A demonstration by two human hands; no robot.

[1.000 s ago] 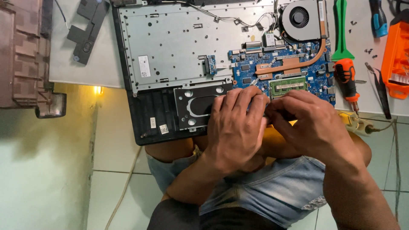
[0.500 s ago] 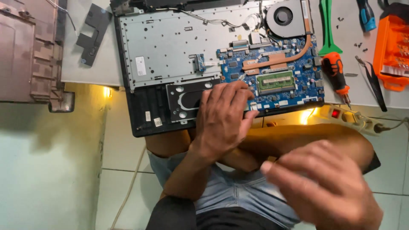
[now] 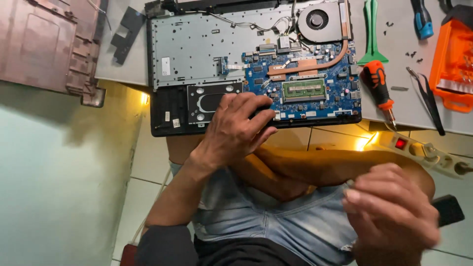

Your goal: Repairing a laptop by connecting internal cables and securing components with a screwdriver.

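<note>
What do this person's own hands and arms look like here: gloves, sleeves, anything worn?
Both the left hand and the right hand are bare: no gloves, and no rings, watch or wristband can be seen. The forearms are uncovered; only a dark sleeve shows on the left upper arm.

Bare forearms, dark top, seemingly faded light-blue denim shorts (image 3: pixel 276 221)

The left hand (image 3: pixel 236 125) reaches forward, palm down, fingers spread and bent, fingertips pressing downward; its wrist is straight and the bare forearm runs back toward the body at the lower left; the right hand (image 3: pixel 391 216) is drawn back close to the camera at the lower right, slightly blurred, fingers curled inward with the tips pinched together; whether its grip holds anything cannot be told.
</note>
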